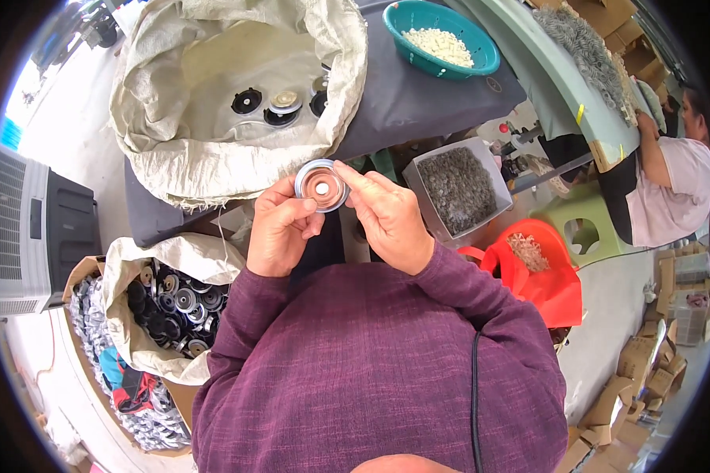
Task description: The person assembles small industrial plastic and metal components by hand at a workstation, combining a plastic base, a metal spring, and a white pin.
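Grey cloth covers the workbench point(418, 94) in front of you, with an open woven sack point(213, 150) lying on it that shows a few dark and silver round parts point(280, 106) in its hollow. Further back sits a teal basket point(481, 59) of small pale pieces, and by your right knee a grey box point(493, 169) holds a heap of tiny dark pieces.

You hold a round metal disc point(322, 185) up between both hands, above the bench's near edge and just in front of your chest. Your left hand point(280, 229) is curled shut on its lower left rim, thumb across the front. Your right hand point(386, 217) pinches the right rim between fingertip and thumb, the other fingers loosely bent.

The disc faces you almost flat-on: silver rim outward, copper-coloured inner face and a small pale centre turned toward the camera. Being round, it has no long axis in this view; its central axis points roughly up at your head.

Your grip is only on the rim, so a slip of either thumb could let it drop toward the second sack point(134, 260) of similar parts at your lower left, where it would be hard to tell apart. The pale centre piece may also fall out if you tilt the face downward; whether it is seated I cannot tell.
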Tool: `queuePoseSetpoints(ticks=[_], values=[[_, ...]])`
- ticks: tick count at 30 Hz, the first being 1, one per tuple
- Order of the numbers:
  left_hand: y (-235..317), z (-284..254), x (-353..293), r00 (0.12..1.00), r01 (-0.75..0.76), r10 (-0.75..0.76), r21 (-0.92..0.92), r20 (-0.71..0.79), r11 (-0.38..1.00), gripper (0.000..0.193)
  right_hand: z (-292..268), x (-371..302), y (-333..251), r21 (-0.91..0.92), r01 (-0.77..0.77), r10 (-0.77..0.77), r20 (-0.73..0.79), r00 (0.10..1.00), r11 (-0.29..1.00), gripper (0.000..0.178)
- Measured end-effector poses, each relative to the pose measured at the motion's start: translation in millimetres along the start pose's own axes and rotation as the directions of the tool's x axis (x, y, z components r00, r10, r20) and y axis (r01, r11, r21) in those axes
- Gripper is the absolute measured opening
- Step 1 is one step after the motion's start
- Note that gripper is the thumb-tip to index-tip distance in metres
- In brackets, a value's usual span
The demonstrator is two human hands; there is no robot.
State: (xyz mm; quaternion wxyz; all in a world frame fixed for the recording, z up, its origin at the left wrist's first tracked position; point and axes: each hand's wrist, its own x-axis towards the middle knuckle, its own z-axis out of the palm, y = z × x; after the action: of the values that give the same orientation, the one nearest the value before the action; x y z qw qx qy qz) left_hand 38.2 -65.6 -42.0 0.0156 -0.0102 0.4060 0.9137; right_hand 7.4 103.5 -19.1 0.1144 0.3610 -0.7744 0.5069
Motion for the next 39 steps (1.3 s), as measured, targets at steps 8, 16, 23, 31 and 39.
queuePoseSetpoints(ticks=[8, 16, 23, 31, 39], values=[[-3.9, -2.2, -1.5, 0.999, 0.002, -0.002, 0.001, -0.046, 1.000, 0.022, -9.5, -0.6, -8.9, -0.022, 0.040, -0.039, 0.044, 0.998, 0.999, 0.048], [-1.5, 6.4, -4.9, 0.974, -0.154, 0.186, 0.221, -0.130, 0.963, 0.020, -14.6, -4.7, -12.7, -0.244, 0.126, -0.079, 0.193, 0.978, 0.962, 0.051], [-1.6, 3.6, -4.8, 0.971, -0.149, 0.199, 0.318, -0.130, 0.936, 0.011, -18.0, 0.4, -17.7, -0.348, 0.151, -0.069, 0.237, 0.969, 0.925, 0.050], [-3.0, -0.5, 2.5, 0.830, -0.486, 0.520, 0.716, 0.200, 0.501, 0.011, -30.5, 13.6, -23.1, -0.485, 0.281, -0.075, 0.401, 0.913, 0.828, 0.042], [-6.1, 11.8, -3.6, 0.908, -0.293, 0.391, 0.439, -0.151, 0.849, 0.005, 13.8, -0.8, -3.9, -0.119, 0.053, -0.041, 0.102, 0.994, 0.992, 0.039]])
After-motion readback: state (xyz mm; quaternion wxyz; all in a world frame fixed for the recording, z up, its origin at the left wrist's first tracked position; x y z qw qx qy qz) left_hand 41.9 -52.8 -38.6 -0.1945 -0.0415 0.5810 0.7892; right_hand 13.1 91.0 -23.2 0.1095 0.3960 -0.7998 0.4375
